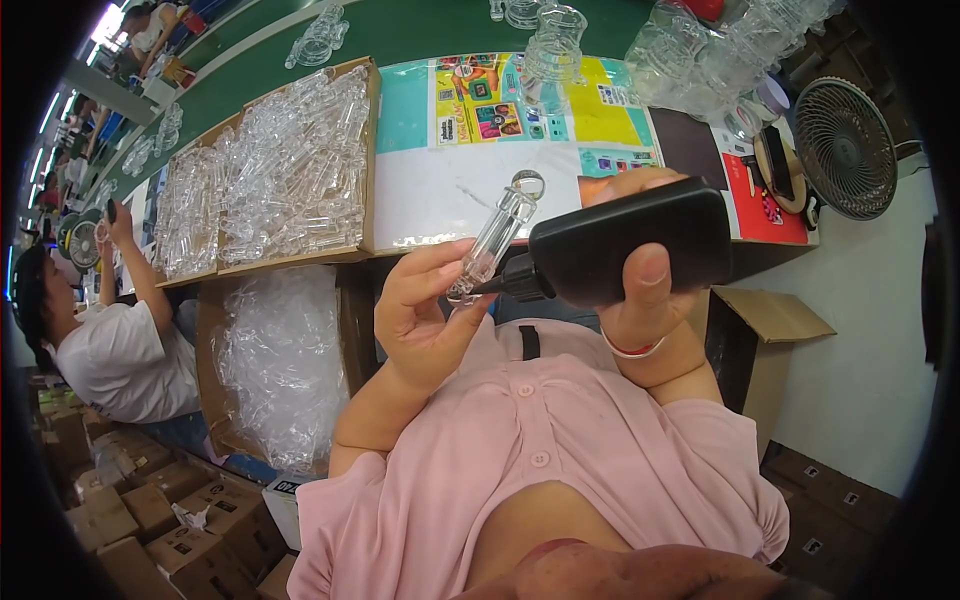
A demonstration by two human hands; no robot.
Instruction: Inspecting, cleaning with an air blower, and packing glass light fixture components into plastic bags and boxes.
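My left hand [422, 318] pinches a clear, glass-like tube piece [497, 238] between thumb and fingers. The piece is tilted, with a round bulb at its upper end. Wrapped around a black squeeze bottle [632, 246] is my right hand [652, 300], its thumb across the near side and its fingers mostly hidden behind. The bottle lies nearly level, and its narrow black nozzle [522, 278] points left to the lower end of the clear piece. Whether the tip touches the piece or stops just beside it I cannot tell.
Cardboard trays [372, 160] of clear tube pieces sit on the left of the table. Stacked clear vessels [552, 58] stand at the back, and a black fan [846, 148] at the right. A carton of clear bags [285, 360] is below. A co-worker [115, 340] works at the left.
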